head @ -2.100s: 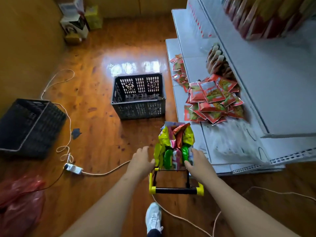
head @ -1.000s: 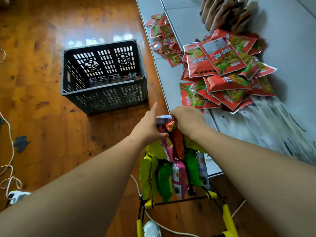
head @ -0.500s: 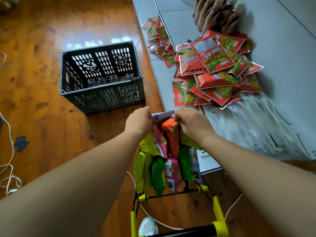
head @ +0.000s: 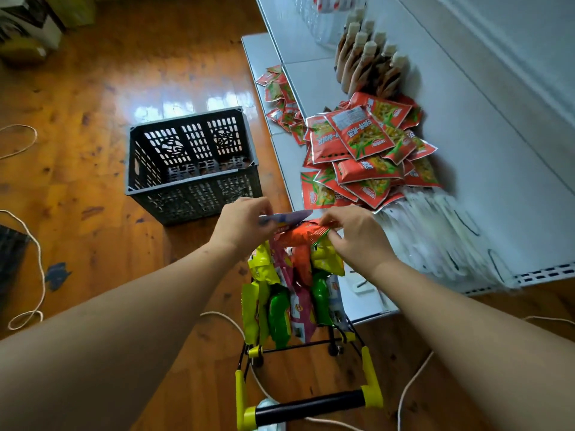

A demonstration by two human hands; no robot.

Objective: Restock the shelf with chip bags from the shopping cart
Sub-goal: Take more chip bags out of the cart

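Observation:
A small shopping cart point(head: 308, 405) with yellow and black handle stands below me, stuffed with upright chip bags point(head: 280, 309) in yellow, green, pink and orange. My left hand point(head: 241, 223) pinches the top edge of a pale purple bag point(head: 292, 216) at the front of the cart. My right hand point(head: 357, 234) grips the top of an orange bag point(head: 303, 236) beside it. The white shelf point(head: 497, 169) runs along the right, with a heap of red snack bags point(head: 364, 150) on its lower board.
A dark slatted plastic crate point(head: 193, 169) sits on the wooden floor just left of the shelf. Brown bottles point(head: 370, 63) stand on the shelf behind the red bags, white packets point(head: 435, 234) lie in front. White cords point(head: 34, 262) trail over the floor.
Both hands left the cart's sides and reached to the tops of the bags. The left hand took the purple bag's edge, the right the orange bag. My view pulled back slightly.

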